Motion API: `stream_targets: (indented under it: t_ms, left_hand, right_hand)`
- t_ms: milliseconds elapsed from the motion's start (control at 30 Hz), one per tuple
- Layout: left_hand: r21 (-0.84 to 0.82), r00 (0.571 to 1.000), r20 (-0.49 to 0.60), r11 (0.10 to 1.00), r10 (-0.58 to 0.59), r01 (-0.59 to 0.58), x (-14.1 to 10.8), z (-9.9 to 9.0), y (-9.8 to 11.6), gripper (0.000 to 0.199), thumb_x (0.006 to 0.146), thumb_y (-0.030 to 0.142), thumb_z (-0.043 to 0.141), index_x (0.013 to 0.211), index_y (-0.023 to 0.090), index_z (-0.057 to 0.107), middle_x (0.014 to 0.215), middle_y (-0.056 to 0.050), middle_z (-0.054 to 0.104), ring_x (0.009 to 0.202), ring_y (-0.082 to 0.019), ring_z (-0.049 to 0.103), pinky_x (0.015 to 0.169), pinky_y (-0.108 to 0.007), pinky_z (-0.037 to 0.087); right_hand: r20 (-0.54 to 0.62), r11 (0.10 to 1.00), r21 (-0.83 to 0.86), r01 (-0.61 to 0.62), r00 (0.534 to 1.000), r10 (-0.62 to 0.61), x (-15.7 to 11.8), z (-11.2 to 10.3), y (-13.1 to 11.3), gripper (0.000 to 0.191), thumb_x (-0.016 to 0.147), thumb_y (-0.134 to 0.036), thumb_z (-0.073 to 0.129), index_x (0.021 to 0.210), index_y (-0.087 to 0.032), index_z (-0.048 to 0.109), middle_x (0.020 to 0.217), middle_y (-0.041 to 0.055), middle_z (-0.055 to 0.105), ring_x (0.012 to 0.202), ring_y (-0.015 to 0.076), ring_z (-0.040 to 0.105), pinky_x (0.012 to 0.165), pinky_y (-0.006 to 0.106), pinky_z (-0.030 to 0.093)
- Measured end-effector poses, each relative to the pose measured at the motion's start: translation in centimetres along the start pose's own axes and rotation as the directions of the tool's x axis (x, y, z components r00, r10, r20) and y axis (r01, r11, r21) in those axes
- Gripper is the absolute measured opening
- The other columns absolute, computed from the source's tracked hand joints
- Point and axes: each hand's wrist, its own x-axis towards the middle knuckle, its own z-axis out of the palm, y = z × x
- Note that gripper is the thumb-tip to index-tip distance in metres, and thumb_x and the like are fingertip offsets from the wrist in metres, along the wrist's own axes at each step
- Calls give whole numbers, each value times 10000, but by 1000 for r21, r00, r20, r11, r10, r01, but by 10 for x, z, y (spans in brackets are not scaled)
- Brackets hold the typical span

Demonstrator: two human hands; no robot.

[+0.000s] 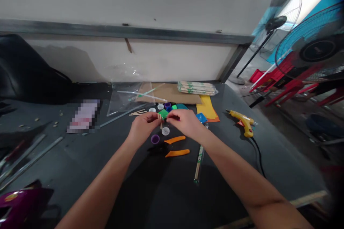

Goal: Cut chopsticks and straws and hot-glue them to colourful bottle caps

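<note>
Wooden sticks [161, 122] stand nearly upright in the left hand [144, 126], whose thumb and fingers are closed on them; this grip, I think, leaves their ends free and easy to see. The right hand [184, 121] comes very near from the other side, with its fingertips drawn close together, but I cannot tell if something is between them. Both hands are low over the counter [139, 189], probably for keeping the small work steady. Just below the sticks lies a white cap [165, 131], and a purple cap [155, 139] is beside it, both within short reach. Loose sticks [137, 112] lie by the left hand, so perhaps they are kept there for easy picking. The pliers [177, 153] have their orange handles turned to the right, which should suit the right hand. Farther right, the glue gun [243, 120] lies on its side, its nozzle pointing away from the arms, which seems the safer way.
</note>
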Motion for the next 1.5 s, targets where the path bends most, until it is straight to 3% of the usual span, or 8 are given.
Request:
stream_targets:
  t_ms: [167, 467, 667, 800, 1000, 1333, 1400, 1500]
  left_hand:
    - [236, 998, 26, 970, 55, -60, 3, 10, -4, 171, 722, 321, 638, 789, 174, 697, 703, 5, 684, 676, -152, 599, 627, -245, 417]
    - [379, 996, -23, 923, 89, -74, 3, 11, -7, 191, 754, 345, 614, 853, 222, 721, 796, 10, 733, 760, -187, 651, 654, -246, 431]
    - [573, 984, -55, 812, 171, -109, 9, 5, -16, 216, 784, 399, 584, 912, 293, 723, 885, -11, 750, 785, -231, 669, 660, -277, 417]
    - [638, 985, -23, 760, 173, -119, 12, 3, -25, 246, 815, 395, 536, 973, 307, 703, 908, -19, 750, 816, -245, 677, 670, -280, 417]
    - [725, 992, 10, 683, 125, -94, 10, 5, -25, 275, 839, 394, 492, 979, 306, 713, 934, -24, 753, 830, -257, 684, 620, -270, 390]
    - [664, 993, 31, 741, 110, -103, 8, 9, -27, 257, 824, 400, 513, 865, 293, 743, 840, -16, 754, 778, -224, 667, 642, -266, 383]
    - [547, 994, 27, 831, 104, -102, 8, 10, -21, 253, 804, 403, 540, 859, 270, 749, 825, -14, 752, 753, -213, 656, 659, -267, 400]
    - [268, 1000, 19, 963, 15, -19, 9, 10, -8, 226, 720, 415, 638, 772, 228, 752, 727, -3, 733, 669, -186, 628, 630, -263, 422]
  right_hand:
    - [-163, 992, 123, 13, 987, 8, 5, 19, 12, 109, 808, -188, 666, 907, -211, 706, 872, 9, 718, 813, 148, 643, 714, 247, 463]
    - [-314, 988, 109, 112, 947, -73, 8, 39, 23, 88, 828, -165, 642, 856, -213, 710, 835, 16, 709, 805, 147, 636, 739, 261, 487]
    - [-258, 997, 25, 78, 964, -69, 11, 44, 23, 172, 909, -219, 547, 998, -225, 694, 990, 39, 713, 956, 152, 638, 876, 309, 492]
    - [-194, 991, -37, 125, 972, -130, 12, 48, 28, 258, 947, -218, 475, 1133, -241, 652, 1106, 47, 688, 1045, 146, 605, 929, 336, 478]
    - [-212, 983, -20, 182, 960, -182, 11, 51, 35, 199, 931, -235, 503, 1006, -187, 681, 1007, 58, 706, 985, 139, 620, 909, 287, 476]
    - [-217, 971, 239, -19, 973, 73, 9, 51, 34, 66, 786, -182, 644, 843, -187, 678, 868, 26, 702, 816, 148, 638, 776, 276, 496]
    - [-237, 902, 427, -64, 955, 180, 11, 49, 32, 57, 758, -215, 654, 807, -189, 667, 819, 16, 693, 758, 154, 640, 742, 295, 515]
    - [-127, 647, 751, -133, 932, 339, 13, 44, 27, 125, 688, -277, 702, 759, -192, 643, 675, -16, 651, 608, 145, 616, 642, 302, 541]
